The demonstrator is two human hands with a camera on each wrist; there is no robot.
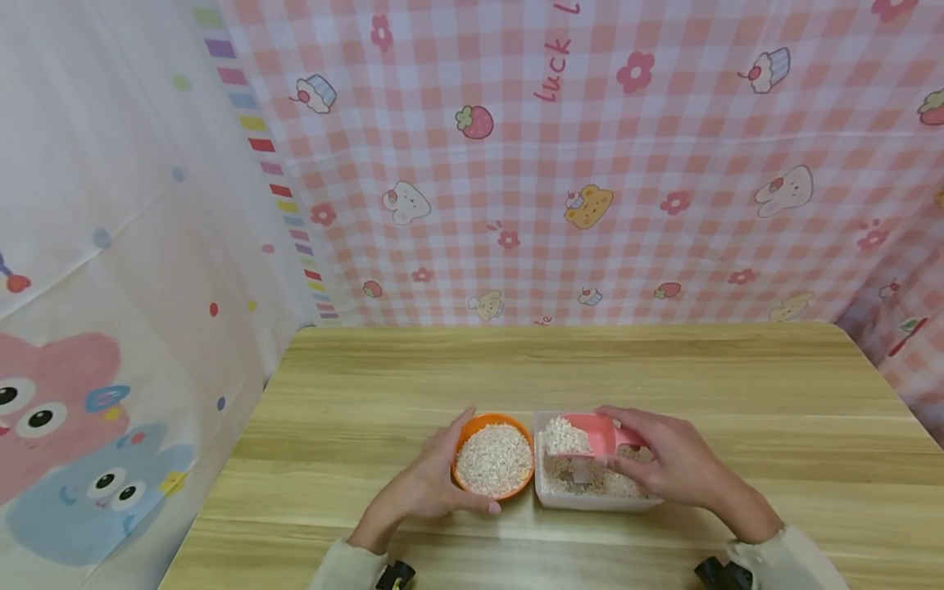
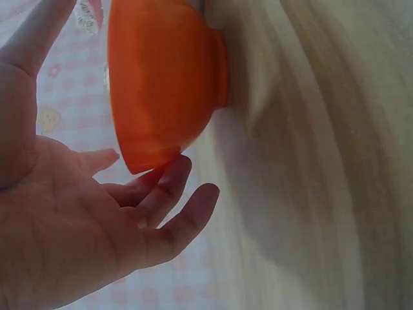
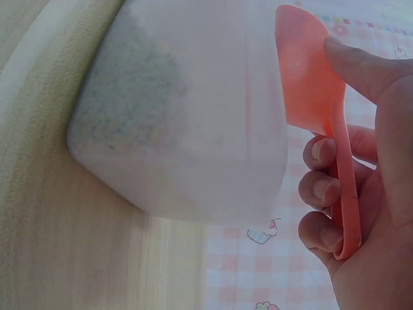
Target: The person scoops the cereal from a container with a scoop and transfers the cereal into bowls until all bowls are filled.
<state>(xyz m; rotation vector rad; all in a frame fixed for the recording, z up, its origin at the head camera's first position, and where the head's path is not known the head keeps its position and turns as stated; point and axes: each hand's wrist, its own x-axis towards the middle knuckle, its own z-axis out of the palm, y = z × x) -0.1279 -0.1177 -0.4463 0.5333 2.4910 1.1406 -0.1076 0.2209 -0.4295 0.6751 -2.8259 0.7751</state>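
Note:
An orange bowl [image 1: 487, 420] filled with oats [image 1: 494, 460] stands on the table. My left hand [image 1: 430, 483] cups its left side, with the index finger at the far rim and the thumb along the near one. In the left wrist view, bent fingertips meet the side of the orange bowl [image 2: 161, 77]. My right hand [image 1: 674, 459] grips a pink scoop [image 1: 603, 434] by its handle. Heaped with oats, the scoop is over a translucent white tub [image 1: 597, 501], its front pointing toward the bowl. The right wrist view has fingers [image 3: 321, 189] curled round the scoop's handle.
More oats [image 1: 619, 485] lie inside the tub, which stands close to the right of the bowl. The wooden table [image 1: 560, 369] ends at the back against a pink checked cloth [image 1: 516, 270]. A white printed cloth [image 1: 147, 287] hangs on the left.

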